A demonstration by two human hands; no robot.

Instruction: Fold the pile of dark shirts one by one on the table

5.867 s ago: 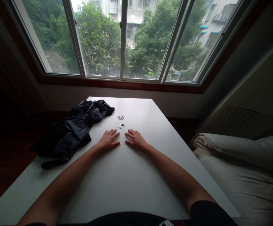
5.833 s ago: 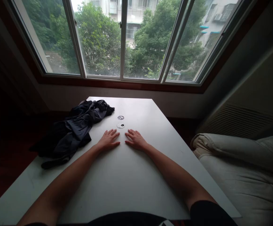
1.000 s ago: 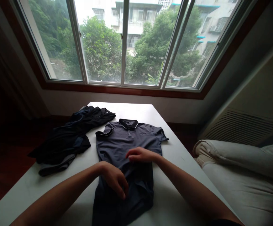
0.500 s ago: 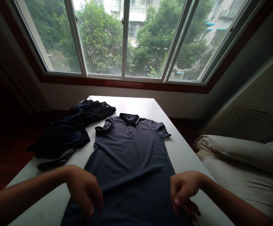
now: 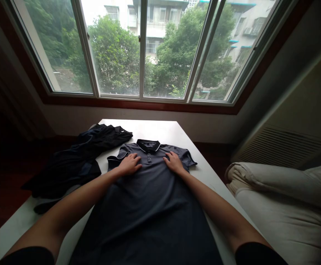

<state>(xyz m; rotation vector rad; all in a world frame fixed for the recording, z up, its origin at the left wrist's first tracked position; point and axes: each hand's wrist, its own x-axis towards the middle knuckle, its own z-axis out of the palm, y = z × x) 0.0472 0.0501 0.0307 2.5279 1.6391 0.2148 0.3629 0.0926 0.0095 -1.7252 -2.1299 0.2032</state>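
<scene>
A dark grey-blue polo shirt (image 5: pixel 152 206) lies front side up, its black, white-edged collar pointing away from me. My left hand (image 5: pixel 129 164) rests flat on the chest, left of the button placket, with fingers stretched out. On the other side of the placket my right hand (image 5: pixel 174 162) also lies flat, fingers spread, covering the small chest lettering. Both short sleeves spread outward, the left one partly folded with its white-edged cuff showing. Soft creases cross the middle of the shirt. Its hem is outside the view.
A heap of dark clothes (image 5: pixel 66 167) lies on the left of the white table (image 5: pixel 160 129), partly hanging over its edge. A pale padded sofa (image 5: pixel 284 202) stands close on the right. Beyond the table is a wide window (image 5: pixel 142 99).
Both hands have moved forward from the lower part of the shirt to the chest, and their bent fingers have flattened. The view has tilted slightly up.
</scene>
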